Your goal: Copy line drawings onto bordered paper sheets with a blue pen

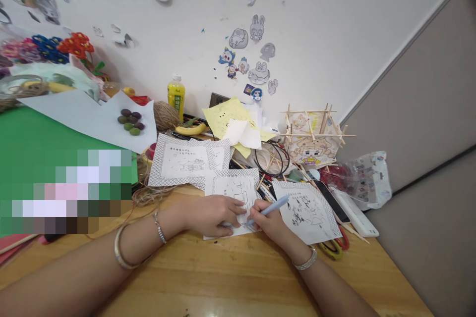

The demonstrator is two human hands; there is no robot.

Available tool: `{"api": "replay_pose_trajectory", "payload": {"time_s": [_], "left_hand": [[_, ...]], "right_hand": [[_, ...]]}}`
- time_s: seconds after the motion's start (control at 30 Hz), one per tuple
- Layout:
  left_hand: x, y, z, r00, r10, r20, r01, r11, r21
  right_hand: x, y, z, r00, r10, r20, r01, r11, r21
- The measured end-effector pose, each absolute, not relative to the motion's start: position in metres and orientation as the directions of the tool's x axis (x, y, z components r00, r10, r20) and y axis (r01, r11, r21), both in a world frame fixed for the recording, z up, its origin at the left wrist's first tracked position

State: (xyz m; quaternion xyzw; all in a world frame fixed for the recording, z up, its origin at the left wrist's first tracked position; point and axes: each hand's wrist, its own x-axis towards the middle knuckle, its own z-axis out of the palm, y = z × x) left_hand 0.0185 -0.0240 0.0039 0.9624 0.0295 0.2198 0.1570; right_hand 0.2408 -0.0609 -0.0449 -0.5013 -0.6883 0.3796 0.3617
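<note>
A line-drawing sheet with a hatched border lies on the wooden table. My left hand rests on its lower part with the fingers curled, pressing the paper down. My right hand is closed around a light blue pen, whose tip touches the sheet's bottom edge. Both wrists wear silver bracelets. A second drawing sheet lies just right of my right hand, and a third lies behind to the left.
A green board covers the left side. Behind the sheets are a twine ball, a yellow bottle, yellow papers and a stick lantern frame. A plastic bag sits right. Stickers dot the wall.
</note>
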Motion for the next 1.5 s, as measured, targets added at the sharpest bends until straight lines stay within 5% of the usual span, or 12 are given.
{"api": "replay_pose_trajectory", "payload": {"time_s": [0.37, 0.9, 1.23, 1.5], "left_hand": [[0.019, -0.023, 0.004, 0.917, 0.111, 0.383, -0.076, -0.894, 0.442], [0.018, -0.022, 0.003, 0.926, 0.090, 0.368, -0.067, -0.917, 0.393], [0.019, -0.021, 0.003, 0.925, 0.100, 0.367, -0.063, -0.911, 0.408], [0.019, -0.024, 0.008, 0.947, 0.108, 0.303, -0.019, -0.921, 0.388]], "right_hand": [[0.239, -0.063, -0.041, -0.227, 0.967, 0.114, 0.409, 0.201, -0.890], [0.236, -0.067, -0.031, -0.185, 0.981, 0.052, 0.317, 0.110, -0.942], [0.235, -0.066, -0.035, -0.300, 0.936, 0.183, 0.422, 0.302, -0.855], [0.236, -0.066, -0.038, -0.264, 0.956, 0.131, 0.445, 0.241, -0.863]]}}
